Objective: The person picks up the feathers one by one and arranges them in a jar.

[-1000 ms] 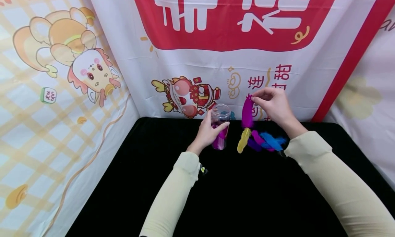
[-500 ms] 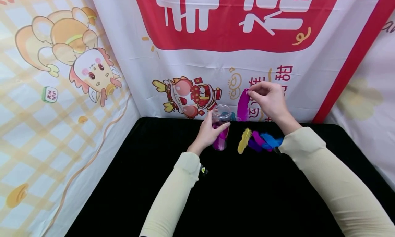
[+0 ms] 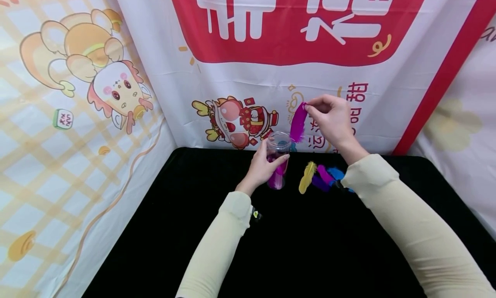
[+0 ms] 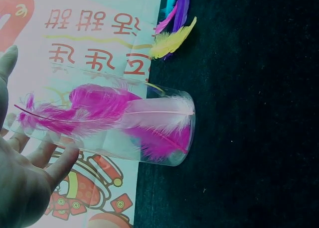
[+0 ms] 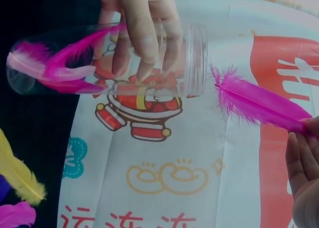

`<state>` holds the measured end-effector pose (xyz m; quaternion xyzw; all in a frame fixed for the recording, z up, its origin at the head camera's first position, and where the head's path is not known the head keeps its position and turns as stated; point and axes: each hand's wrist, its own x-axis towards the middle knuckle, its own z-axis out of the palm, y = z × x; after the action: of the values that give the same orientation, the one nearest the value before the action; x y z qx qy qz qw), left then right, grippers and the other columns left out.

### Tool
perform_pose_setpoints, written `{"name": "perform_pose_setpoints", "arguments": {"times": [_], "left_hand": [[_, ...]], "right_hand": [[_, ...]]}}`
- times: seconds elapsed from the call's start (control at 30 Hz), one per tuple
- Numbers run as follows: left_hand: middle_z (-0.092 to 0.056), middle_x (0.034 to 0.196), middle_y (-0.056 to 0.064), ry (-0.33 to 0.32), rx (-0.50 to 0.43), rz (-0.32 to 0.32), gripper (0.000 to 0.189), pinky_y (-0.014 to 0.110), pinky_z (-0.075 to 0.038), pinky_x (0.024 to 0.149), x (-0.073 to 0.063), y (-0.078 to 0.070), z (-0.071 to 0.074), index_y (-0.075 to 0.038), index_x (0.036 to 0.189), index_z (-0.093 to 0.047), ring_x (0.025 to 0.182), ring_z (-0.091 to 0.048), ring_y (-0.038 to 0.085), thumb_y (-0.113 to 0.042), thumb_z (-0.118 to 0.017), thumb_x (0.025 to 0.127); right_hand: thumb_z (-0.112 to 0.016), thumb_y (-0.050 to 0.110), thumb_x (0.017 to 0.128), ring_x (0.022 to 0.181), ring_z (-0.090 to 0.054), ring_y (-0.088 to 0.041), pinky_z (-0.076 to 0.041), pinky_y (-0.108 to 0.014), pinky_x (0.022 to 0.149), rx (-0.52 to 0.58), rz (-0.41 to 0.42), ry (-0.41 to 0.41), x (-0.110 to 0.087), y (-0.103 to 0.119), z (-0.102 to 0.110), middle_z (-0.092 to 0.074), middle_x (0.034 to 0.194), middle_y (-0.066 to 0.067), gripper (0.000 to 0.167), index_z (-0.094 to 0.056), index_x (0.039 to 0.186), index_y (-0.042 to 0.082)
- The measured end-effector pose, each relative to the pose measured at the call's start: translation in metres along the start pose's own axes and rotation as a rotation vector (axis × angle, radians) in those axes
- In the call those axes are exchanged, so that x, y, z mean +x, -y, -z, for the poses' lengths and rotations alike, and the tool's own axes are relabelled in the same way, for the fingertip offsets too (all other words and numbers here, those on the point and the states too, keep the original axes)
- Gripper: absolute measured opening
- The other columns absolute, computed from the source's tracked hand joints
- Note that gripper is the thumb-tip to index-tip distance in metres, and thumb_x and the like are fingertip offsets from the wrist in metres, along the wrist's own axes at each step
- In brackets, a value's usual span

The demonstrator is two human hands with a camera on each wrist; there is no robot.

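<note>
My left hand [image 3: 260,166] is wrapped around a clear jar [image 3: 278,143] that stands upright on the black table with its mouth uncovered. Inside the jar, several magenta and pale pink feathers [image 4: 154,113] show in the left wrist view. My right hand [image 3: 331,119] pinches a magenta feather [image 3: 298,123] by one end, its fluffy end hanging just above and right of the jar's mouth. In the right wrist view this feather [image 5: 264,103] is apart from the rim. A yellow feather [image 3: 307,178] lies on the table right of the jar.
Beside the yellow feather lie purple [image 3: 320,183], magenta [image 3: 324,174] and blue feathers [image 3: 335,173], partly behind my right wrist. The black table [image 3: 294,246] ends against a printed cloth backdrop [image 3: 240,74], with another printed cloth [image 3: 77,138] on the left.
My right hand has lifted the magenta feather up and left, away from the yellow feather and towards the jar's mouth. My left hand and the jar have stayed in place.
</note>
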<state>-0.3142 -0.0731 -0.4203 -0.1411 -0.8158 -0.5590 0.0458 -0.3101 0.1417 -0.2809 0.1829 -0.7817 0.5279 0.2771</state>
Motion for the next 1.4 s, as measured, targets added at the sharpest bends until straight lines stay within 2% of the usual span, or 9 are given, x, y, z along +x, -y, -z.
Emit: {"name": "perform_pose_setpoints", "arguments": {"times": [0.3,0.57,0.7,0.9,1.03,1.2,1.4], "left_hand": [[-0.051,0.146,0.003,0.005,-0.004,0.024,0.077,0.036,-0.051,0.102,-0.001,0.0,0.001,-0.025,0.151,-0.036,0.128,-0.059,0.018,-0.054,-0.075,0.09],[-0.052,0.146,0.004,0.006,-0.012,0.027,0.077,0.038,-0.051,0.103,0.0,-0.001,0.001,-0.025,0.152,-0.035,0.128,-0.059,0.018,-0.052,-0.074,0.092],[-0.052,0.147,0.004,0.014,-0.013,0.032,0.079,0.039,-0.051,0.103,-0.001,0.0,0.001,-0.024,0.152,-0.034,0.128,-0.059,0.018,-0.054,-0.073,0.091],[-0.057,0.14,0.001,0.012,-0.007,0.003,0.078,0.038,-0.051,0.102,-0.001,0.0,0.001,-0.02,0.152,-0.035,0.125,-0.06,0.015,-0.053,-0.073,0.092],[-0.058,0.138,0.001,0.008,-0.001,-0.012,0.078,0.038,-0.051,0.102,-0.002,-0.001,0.0,-0.018,0.151,-0.035,0.124,-0.06,0.015,-0.052,-0.073,0.093],[-0.056,0.141,0.003,-0.001,0.017,0.007,0.076,0.038,-0.05,0.103,-0.003,-0.001,-0.001,-0.022,0.151,-0.035,0.127,-0.059,0.018,-0.05,-0.073,0.093],[-0.054,0.144,0.004,0.002,0.025,0.023,0.078,0.041,-0.05,0.104,-0.004,-0.003,0.0,-0.024,0.153,-0.033,0.128,-0.057,0.019,-0.054,-0.072,0.092]], "right_hand": [[-0.076,0.012,0.093,0.076,-0.069,0.0,-0.053,-0.016,0.069,0.027,0.031,-0.024,0.006,-0.001,-0.016,-0.077,0.093,-0.016,0.014,-0.078,0.101,0.001],[-0.076,0.012,0.094,0.077,-0.069,0.0,-0.055,-0.017,0.074,0.021,0.061,-0.019,0.004,-0.004,-0.027,-0.077,0.095,-0.015,0.013,-0.078,0.1,0.002],[-0.076,0.011,0.094,0.077,-0.069,-0.002,-0.055,-0.017,0.072,-0.002,0.062,0.03,-0.004,-0.006,-0.032,-0.077,0.095,-0.012,0.01,-0.078,0.1,0.003],[-0.076,0.008,0.093,0.075,-0.069,-0.006,-0.054,-0.017,0.067,-0.021,0.054,0.124,-0.016,-0.013,-0.036,-0.077,0.094,-0.012,0.007,-0.079,0.097,0.004],[-0.075,0.008,0.093,0.073,-0.071,-0.013,-0.054,-0.018,0.064,-0.028,0.024,0.182,-0.023,-0.017,-0.036,-0.077,0.092,-0.012,0.006,-0.079,0.097,0.004],[-0.075,0.008,0.094,0.075,-0.073,-0.027,-0.055,-0.02,0.063,-0.04,-0.023,0.269,-0.027,-0.021,-0.035,-0.077,0.093,-0.012,0.007,-0.078,0.098,0.004],[-0.075,0.011,0.094,0.086,-0.074,-0.025,-0.058,-0.027,0.063,-0.081,-0.067,0.363,-0.027,-0.02,-0.034,-0.076,0.102,-0.011,0.008,-0.079,0.1,0.006]]}}
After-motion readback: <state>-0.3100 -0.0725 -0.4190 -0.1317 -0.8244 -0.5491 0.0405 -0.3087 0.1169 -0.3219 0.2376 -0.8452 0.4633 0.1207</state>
